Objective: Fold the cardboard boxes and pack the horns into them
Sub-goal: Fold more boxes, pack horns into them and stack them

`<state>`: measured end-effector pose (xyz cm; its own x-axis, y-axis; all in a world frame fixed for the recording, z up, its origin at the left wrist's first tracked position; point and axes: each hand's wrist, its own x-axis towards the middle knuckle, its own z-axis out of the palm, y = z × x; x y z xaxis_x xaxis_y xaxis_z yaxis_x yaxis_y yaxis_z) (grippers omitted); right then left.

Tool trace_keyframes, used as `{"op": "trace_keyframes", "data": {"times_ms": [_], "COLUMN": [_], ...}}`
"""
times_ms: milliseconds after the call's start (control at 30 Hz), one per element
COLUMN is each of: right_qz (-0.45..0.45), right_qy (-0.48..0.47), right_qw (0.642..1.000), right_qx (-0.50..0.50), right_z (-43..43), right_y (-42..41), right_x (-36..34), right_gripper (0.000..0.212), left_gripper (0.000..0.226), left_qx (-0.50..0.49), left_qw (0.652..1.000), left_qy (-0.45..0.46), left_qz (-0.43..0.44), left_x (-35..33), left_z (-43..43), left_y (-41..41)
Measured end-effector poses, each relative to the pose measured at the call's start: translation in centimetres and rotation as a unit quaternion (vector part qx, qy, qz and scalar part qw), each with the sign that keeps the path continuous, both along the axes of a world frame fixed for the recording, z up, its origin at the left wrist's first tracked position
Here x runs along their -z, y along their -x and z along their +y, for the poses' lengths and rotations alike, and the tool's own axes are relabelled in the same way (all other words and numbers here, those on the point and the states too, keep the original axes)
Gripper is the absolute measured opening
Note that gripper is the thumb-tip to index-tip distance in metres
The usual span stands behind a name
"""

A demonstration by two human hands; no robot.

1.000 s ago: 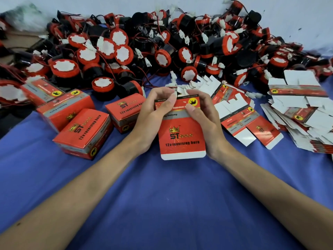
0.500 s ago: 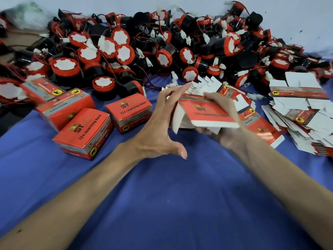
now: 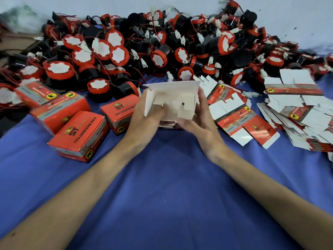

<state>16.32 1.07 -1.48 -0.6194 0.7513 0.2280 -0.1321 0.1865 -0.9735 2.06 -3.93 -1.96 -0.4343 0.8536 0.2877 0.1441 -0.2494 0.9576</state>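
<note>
Two hands hold one box (image 3: 171,100) above blue cloth (image 3: 162,177): left hand (image 3: 142,116) and right hand (image 3: 200,116) curl round its sides, white flaps between our thumbs. We tuck flaps square, keep walls uncrushed.

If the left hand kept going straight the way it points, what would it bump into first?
The left hand already holds the half-folded box, pointing up and away. Pushed on, it would probably meet the horn pile just behind the box, though depth is hard to judge.
</note>
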Motion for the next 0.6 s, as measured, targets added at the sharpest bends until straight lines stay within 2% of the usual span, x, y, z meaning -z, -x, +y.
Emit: {"op": "trace_keyframes", "data": {"times_ms": [67,167,300,433,533,600], "right_qz": [-0.028,-0.041,0.000,0.037,0.045,0.054], "right_qy": [-0.038,-0.071,-0.071,-0.055,-0.029,-0.015], "right_qw": [0.998,0.990,0.984,0.985,0.990,0.990], "right_qx": [0.048,0.119,0.165,0.159,0.132,0.130], "right_z": [0.0,0.2,0.1,-0.3,-0.4,-0.3], "right_y": [0.3,0.6,1.0,1.1,1.1,1.1], "right_x": [0.1,0.4,0.8,1.2,1.2,1.2], "right_gripper": [0.087,0.069,0.046,0.048,0.050,0.050], "left_gripper": [0.039,0.035,0.037,0.028,0.039,0.036], "left_qx": [0.023,0.023,0.000,0.004,0.030,0.027], "left_qw": [1.000,0.999,0.995,0.998,0.998,0.998], "left_qy": [-0.007,-0.021,-0.054,-0.053,-0.042,-0.031], "left_qz": [-0.008,0.041,0.086,0.025,-0.042,-0.048], "left_x": [-0.1,-0.2,-0.2,-0.3,-0.5,-0.6], "left_z": [-0.1,-0.1,-0.1,-0.4,-0.7,-0.7], "left_y": [-0.1,-0.5,-1.2,-1.4,-1.2,-1.2]}}
